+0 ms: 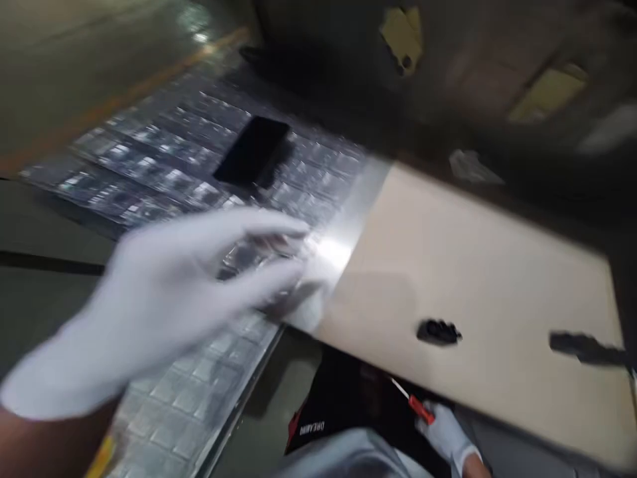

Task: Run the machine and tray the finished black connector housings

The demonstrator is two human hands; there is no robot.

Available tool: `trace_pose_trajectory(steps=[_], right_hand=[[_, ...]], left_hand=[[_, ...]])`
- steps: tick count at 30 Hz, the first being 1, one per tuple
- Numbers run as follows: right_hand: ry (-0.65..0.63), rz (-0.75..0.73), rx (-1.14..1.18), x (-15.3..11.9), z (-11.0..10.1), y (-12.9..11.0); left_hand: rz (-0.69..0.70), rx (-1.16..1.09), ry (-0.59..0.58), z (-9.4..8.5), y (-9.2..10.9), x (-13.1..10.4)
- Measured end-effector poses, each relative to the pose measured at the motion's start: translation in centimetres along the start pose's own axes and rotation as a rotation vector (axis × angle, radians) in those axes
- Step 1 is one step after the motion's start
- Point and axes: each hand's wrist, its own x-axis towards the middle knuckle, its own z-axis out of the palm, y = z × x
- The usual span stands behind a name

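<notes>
My left hand [169,285], in a white glove, reaches over a clear plastic tray [149,153] with many small pockets. Its thumb and forefinger are apart, pointing at the strip of bright metal-like surface [348,226]; motion blurs the fingertips, and I make out nothing held between them. Low in the view, my right hand [442,428], also gloved in white, grips a screwdriver [421,408] by its red handle, with the shaft pointing up and left. A small black part [438,332] lies on the pale board [478,265].
A flat black rectangular object [253,151] rests on the tray. At the board's right edge lies a dark elongated item [587,348]. Yellowish pieces [403,40] and a crumpled whitish scrap [472,166] are on the dark surface beyond. Another pocketed clear tray [184,398] shows below my left hand.
</notes>
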Motion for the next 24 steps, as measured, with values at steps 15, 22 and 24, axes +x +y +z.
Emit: trace_pose_trajectory(steps=[15,22,24], right_hand=[[0.358,-0.229,0.381,-10.3,10.2,13.4],[0.364,-0.298,0.06,-11.9,9.3,9.6],[0.3,-0.25,-0.021,-11.9,8.3,8.1]], left_hand=[[0.089,-0.371,-0.212,19.3,8.8,-10.3],[-0.391,-0.435,-0.36,22.5,2.7,-27.8],[-0.511,-0.375,-0.377,24.2,0.2,-30.3]])
